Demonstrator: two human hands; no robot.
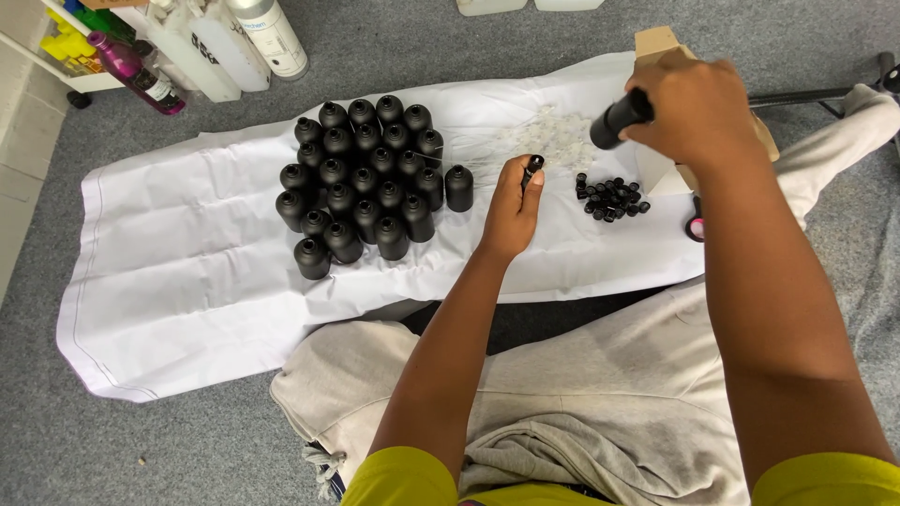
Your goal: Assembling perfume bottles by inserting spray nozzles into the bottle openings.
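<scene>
— What sort of place is this?

— A makeshift packing spot on the floor of a home or small storeroom. Grey carpet (pixel 394 47) covers the ground, and a white cloth (pixel 187 262) is spread over it as a work surface.

— What shows it's packing work?

— A tight cluster of matching black bottles (pixel 370 178) stands on the cloth, with a heap of small black caps (pixel 611 199) to the right. At the far left, white jugs (pixel 202 42) and a purple bottle (pixel 136 73) sit by a shelf
</scene>
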